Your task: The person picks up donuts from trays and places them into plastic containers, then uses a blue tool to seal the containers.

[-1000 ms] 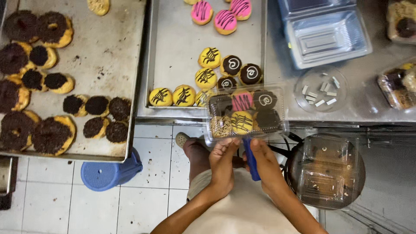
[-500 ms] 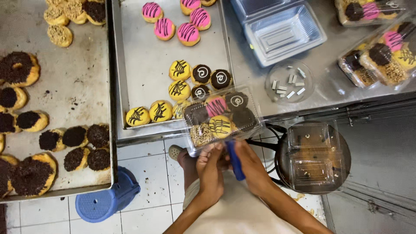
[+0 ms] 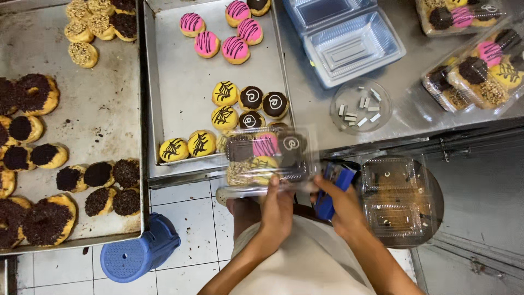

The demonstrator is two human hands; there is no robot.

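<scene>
One clear donut box (image 3: 267, 158), two hands (image 3: 277, 210), one blue stapler (image 3: 333, 183)

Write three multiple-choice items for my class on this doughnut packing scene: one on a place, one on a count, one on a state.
1. Where is the blue tool?
A. On the left tray
B. In the right hand
C. On the floor

2. How many pink doughnuts lie on the middle tray?
A. Two
B. Five
C. Eight

3. What state is the clear box in the left hand in?
A. Filled with doughnuts
B. Empty
C. Crushed flat

Answers:
1 B, the right hand's fingers wrap the blue tool beside the box.
2 B, five pink ones with dark stripes sit at the tray's far end.
3 A, pink, yellow and dark doughnuts show through the clear plastic.
</scene>
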